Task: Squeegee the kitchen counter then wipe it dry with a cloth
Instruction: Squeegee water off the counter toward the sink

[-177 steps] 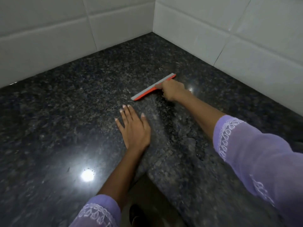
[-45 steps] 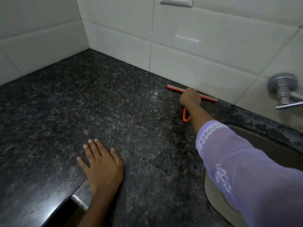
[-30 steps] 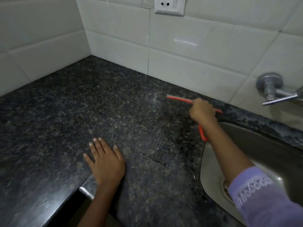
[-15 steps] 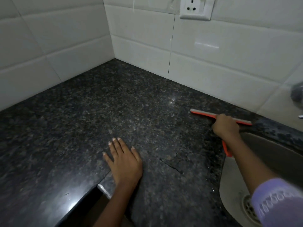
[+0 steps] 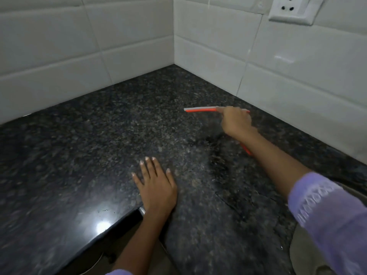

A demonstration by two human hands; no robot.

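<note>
Head view: my right hand (image 5: pixel 235 122) grips the squeegee (image 5: pixel 199 109) at its orange handle, blade over the counter (image 5: pixel 99 145) near the back wall. Light and stiff, soft-edged, I judge. My left hand (image 5: pixel 156 187) rests flat, fingers spread.

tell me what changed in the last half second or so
The right hand carried the squeegee away from the sink edge, leftward toward the counter's corner, grip unchanged. The left hand stayed flat on the counter near its front edge.
</note>
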